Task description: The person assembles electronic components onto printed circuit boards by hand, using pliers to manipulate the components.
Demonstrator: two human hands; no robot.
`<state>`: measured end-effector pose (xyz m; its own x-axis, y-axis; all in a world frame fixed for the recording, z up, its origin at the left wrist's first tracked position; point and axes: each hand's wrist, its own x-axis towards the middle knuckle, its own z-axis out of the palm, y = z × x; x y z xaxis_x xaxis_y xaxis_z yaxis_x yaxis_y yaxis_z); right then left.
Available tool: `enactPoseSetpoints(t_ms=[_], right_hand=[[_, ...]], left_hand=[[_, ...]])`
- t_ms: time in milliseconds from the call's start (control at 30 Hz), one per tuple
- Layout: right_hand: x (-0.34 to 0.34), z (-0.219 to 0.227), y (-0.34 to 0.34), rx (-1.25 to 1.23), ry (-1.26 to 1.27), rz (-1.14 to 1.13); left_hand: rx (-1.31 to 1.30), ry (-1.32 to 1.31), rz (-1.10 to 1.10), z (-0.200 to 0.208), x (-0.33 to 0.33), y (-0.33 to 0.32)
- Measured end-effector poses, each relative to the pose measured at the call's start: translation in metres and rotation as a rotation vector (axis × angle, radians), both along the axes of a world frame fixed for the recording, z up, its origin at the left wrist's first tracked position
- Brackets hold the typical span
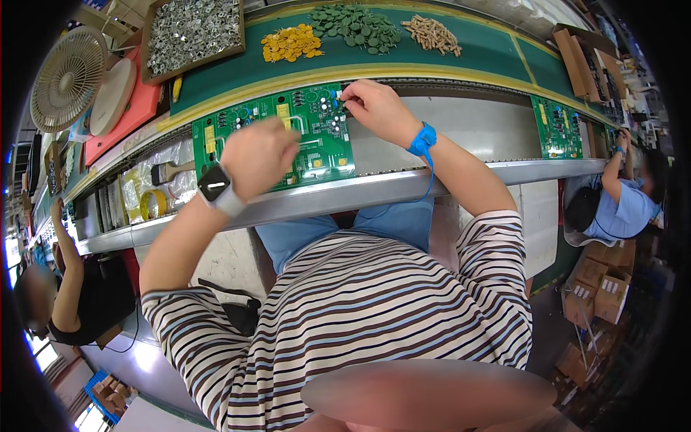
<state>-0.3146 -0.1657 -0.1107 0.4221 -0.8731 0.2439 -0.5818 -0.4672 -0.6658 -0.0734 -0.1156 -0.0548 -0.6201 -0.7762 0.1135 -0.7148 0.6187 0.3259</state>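
My left hand (260, 155), blurred, hovers with curled fingers above the left half of a green printed circuit board (333, 150); I cannot tell whether it grips anything. My right hand (376, 104) bends its fingers to the board's far right corner; its grip is unclear. The board lies across conveyor rails before me. Left of it is a brush (171, 171); well right, a second circuit board (558, 129). Beyond, on a green surface, sit yellow disc components (291, 44), dark green discs (356, 29) and tan cylindrical parts (432, 35).

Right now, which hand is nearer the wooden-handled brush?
Left. The left hand is over the green circuit board, just right of the wooden-handled brush; the right hand is farther off, at the board's far right corner.
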Motion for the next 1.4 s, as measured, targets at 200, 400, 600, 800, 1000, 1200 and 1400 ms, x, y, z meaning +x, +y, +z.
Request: enactPoseSetpoints(t_ms=[200,400,600,800,1000,1200,1400], right_hand=[[0.003,-0.003,0.0,-0.021,0.009,-0.02],[0.003,0.005,0.002,-0.025,0.054,-0.004],[0.003,0.006,0.0,-0.029,0.061,0.008],[0.002,0.007,0.002,-0.06,0.093,0.013],[0.005,0.006,0.001,-0.158,0.111,0.007],[0.002,0.006,-0.001,-0.236,0.158,0.058],[0.0,0.01,0.0,-0.253,0.186,0.093]], left_hand=[[-0.225,-0.043,0.229,-0.032,-0.002,-0.113],[-0.323,-0.179,0.293,-0.067,-0.008,-0.155],[-0.309,-0.168,0.26,-0.055,-0.01,-0.155],[-0.298,-0.03,0.226,-0.052,-0.007,-0.152],[-0.265,0.085,0.282,-0.036,-0.011,-0.139],[-0.335,0.22,0.224,-0.039,-0.005,-0.127],[-0.241,0.203,0.274,-0.048,-0.014,-0.141]])
